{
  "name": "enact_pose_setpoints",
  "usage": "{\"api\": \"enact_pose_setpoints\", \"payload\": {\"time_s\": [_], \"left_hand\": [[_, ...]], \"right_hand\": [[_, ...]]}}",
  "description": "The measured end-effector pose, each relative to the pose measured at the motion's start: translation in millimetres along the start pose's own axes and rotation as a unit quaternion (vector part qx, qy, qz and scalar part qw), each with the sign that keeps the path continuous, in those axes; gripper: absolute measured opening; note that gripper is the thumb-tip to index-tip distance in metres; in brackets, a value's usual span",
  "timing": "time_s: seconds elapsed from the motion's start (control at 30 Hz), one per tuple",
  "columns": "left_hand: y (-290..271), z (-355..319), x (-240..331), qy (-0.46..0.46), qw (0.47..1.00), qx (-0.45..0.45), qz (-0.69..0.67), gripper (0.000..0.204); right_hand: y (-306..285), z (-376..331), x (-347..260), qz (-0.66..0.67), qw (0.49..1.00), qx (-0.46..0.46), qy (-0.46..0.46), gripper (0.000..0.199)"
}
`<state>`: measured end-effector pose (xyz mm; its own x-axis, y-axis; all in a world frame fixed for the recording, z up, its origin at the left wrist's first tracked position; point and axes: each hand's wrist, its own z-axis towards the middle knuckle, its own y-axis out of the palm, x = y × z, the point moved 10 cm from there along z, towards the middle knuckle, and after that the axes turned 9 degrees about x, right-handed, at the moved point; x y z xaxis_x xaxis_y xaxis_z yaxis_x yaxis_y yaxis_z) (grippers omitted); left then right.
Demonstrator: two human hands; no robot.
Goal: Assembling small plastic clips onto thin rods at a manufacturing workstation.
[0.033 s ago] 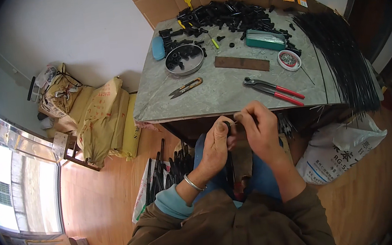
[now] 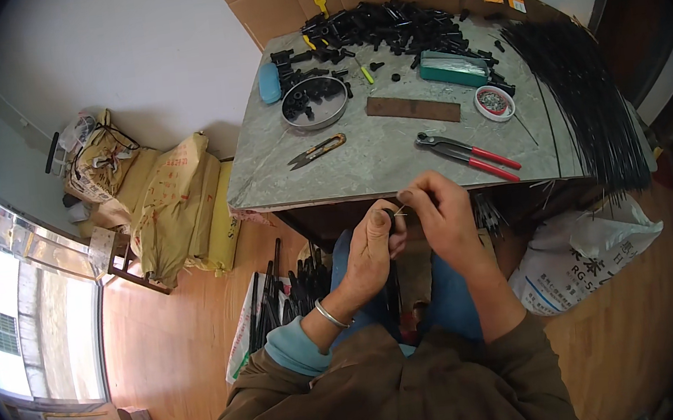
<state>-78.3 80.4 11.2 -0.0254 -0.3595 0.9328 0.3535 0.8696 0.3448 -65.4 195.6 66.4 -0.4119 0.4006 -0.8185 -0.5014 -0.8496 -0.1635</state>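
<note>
Both hands are working close together just in front of the table's near edge, above the person's lap. Left hand (image 2: pixel 367 248) is curling its fingers round a small black piece (image 2: pixel 389 214), thumb pressing near its top; right hand (image 2: pixel 445 214) is pinching a thin pale strand (image 2: pixel 401 214) between closed thumb and forefinger, close beside that piece.

On the table, a round metal bowl (image 2: pixel 334 120) is holding loose black fittings (image 2: pixel 297 98); a green box (image 2: pixel 454 75) is carrying a layer of thin silvery strips (image 2: pixel 457 62); a white tub (image 2: pixel 498 118) is containing small shiny bits (image 2: pixel 493 100).

The grey stone-patterned table (image 2: pixel 365 165) is also bearing a heap of black parts (image 2: pixel 398 24), snips (image 2: pixel 319 150), red-handled pliers (image 2: pixel 485 162) and a brown bar (image 2: pixel 413 110). Black rods (image 2: pixel 581 99) are draping over its right side. A white sack (image 2: pixel 574 257) is standing on the wooden floor (image 2: pixel 171 328), and yellowish sacks (image 2: pixel 174 203) are lying by the wall.

The strand is running roughly left to right between the hands; fingers are covering most of the black piece, so its long axis cannot be told.
</note>
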Motion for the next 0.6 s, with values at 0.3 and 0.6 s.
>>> {"api": "enact_pose_setpoints", "payload": {"time_s": [0.3,0.6], "left_hand": [[-24.0,4.3,-9.7,-0.01,0.992,0.125,0.027,0.064],[-17.1,11.7,-2.3,0.025,0.994,0.093,0.055,0.067]], "right_hand": [[-21.7,18.6,63.1,-0.116,0.991,-0.036,0.061,0.019],[-55.4,57.1,101.7,-0.412,0.884,-0.1,-0.195,0.021]]}}
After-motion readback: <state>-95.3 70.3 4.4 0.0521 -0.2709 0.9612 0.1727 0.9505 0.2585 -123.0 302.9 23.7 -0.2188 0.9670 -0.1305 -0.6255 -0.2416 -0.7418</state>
